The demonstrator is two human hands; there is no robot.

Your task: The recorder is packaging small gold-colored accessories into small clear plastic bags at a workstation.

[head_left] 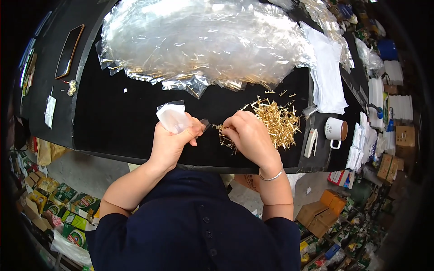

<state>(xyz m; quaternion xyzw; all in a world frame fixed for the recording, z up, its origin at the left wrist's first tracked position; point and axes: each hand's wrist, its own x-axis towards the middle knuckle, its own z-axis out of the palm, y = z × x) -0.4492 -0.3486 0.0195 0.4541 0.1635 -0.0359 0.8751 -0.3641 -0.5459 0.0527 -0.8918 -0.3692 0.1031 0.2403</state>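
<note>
My left hand point(168, 143) is closed around a clear plastic bag point(173, 118) that looks whitish inside. The bag's top edge stands up above my fist, and a clear corner pokes out past my fingertips. To the right, the fingers of my right hand point(251, 139) are pinched together on small gold metal pieces point(218, 127), just beside that corner. Under and beyond this hand spreads a loose pile of gold metal pieces point(281, 124). My palm and fingers hide part of the pile.
A large heap of filled clear bags point(203, 40) covers the far side of the black table. Right of the pile are a white stapler point(311, 142), a white mug point(334, 130) and white sheets point(327, 72). A phone point(70, 52) lies far left.
</note>
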